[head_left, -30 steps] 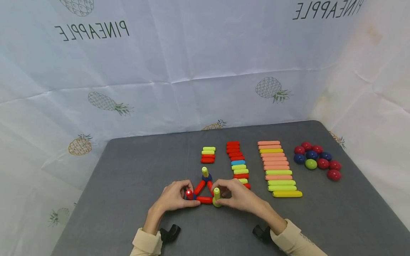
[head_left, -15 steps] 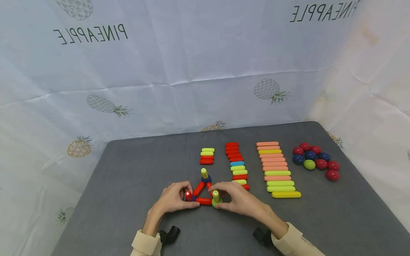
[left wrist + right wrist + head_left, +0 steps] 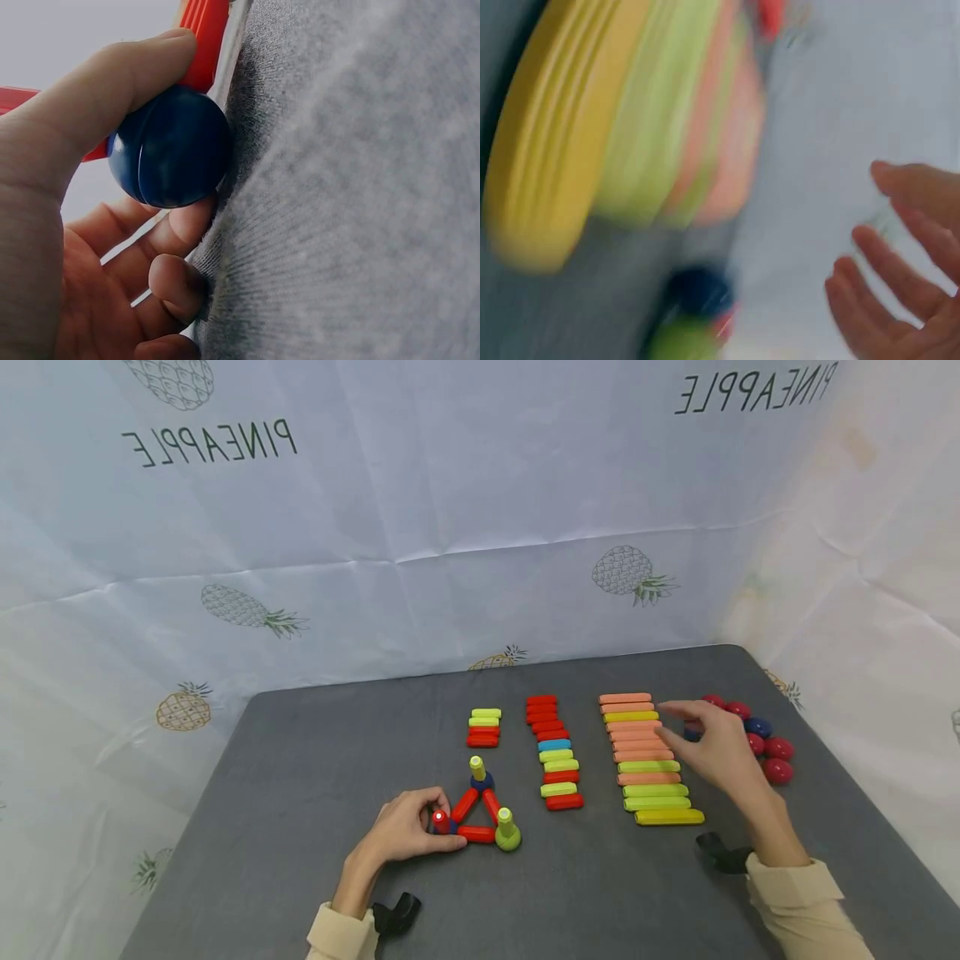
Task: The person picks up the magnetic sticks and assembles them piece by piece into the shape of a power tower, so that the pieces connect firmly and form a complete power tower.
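My left hand (image 3: 408, 825) holds the near-left corner of a triangle of red rods (image 3: 476, 834) joined by balls. In the left wrist view its thumb lies along a red rod and its fingers curl behind the blue ball (image 3: 176, 154). An upright short red rod (image 3: 440, 820) stands on that ball. The far blue ball (image 3: 482, 782) and the green ball (image 3: 508, 839) each bear an upright yellow-green rod. My right hand (image 3: 718, 750) hovers, fingers spread and holding nothing, between the long rods (image 3: 648, 756) and the loose balls (image 3: 778, 772), partly hiding the latter.
Behind the triangle lies a small stack of short rods (image 3: 483, 728). A longer column of red, blue and yellow-green rods (image 3: 561, 777) lies to its right. Pineapple-print cloth (image 3: 420, 602) hangs behind the grey table (image 3: 322, 760).
My right hand has let go of the triangle's green-ball corner and moved right and away, to the long rods and loose balls. The left hand stays on its corner.
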Demonstrator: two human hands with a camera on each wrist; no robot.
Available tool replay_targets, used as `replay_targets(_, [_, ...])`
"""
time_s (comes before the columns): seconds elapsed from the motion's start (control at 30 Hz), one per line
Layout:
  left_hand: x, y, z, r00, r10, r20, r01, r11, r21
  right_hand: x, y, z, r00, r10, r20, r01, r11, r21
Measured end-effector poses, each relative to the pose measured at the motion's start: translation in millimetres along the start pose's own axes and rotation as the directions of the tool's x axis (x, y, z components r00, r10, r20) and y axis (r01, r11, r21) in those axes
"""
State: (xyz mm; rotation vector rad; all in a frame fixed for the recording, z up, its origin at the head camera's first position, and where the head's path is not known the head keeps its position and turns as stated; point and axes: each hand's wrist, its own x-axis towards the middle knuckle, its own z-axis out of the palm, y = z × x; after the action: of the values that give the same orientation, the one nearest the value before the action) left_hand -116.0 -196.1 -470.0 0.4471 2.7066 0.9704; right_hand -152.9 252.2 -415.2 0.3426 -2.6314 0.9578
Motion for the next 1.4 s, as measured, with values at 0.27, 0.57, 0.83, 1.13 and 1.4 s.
replay_targets(0.27, [-0.5, -0.2, 1.1, 1.000, -0.005, -0.007, 0.005, 1.000, 0.002, -5, 60, -16, 0.960, 0.271, 0.067, -0.251, 0.942, -0.224])
replay_targets(0.57, [-1.1, 0.2, 1.6, 1.000, 0.002, -0.010, -0.002, 1.000, 0.002, -10, 67, -16, 0.912, 0.374, 0.171, -0.330, 0.913, -0.240])
replay_targets(0.83, [-0.6, 0.9, -0.2, 1.000, -0.001, -0.003, 0.001, 1.000, 0.004, -13, 64, -21, 0.895, 0.405, 0.189, -0.355, 0.901, -0.250])
replay_targets(1.13, [-1.5, 0.3, 0.3, 1.000, -0.009, 0.006, 0.009, 1.000, -0.006, -12, 26, -21, 0.982, 0.189, -0.020, -0.190, 0.970, -0.153])
replay_targets(1.4, [-1.2, 2.1, 0.1, 1.000, -0.014, 0.004, 0.014, 1.000, -0.004, 3, -27, -11, 0.996, 0.065, -0.065, -0.060, 0.996, 0.069])
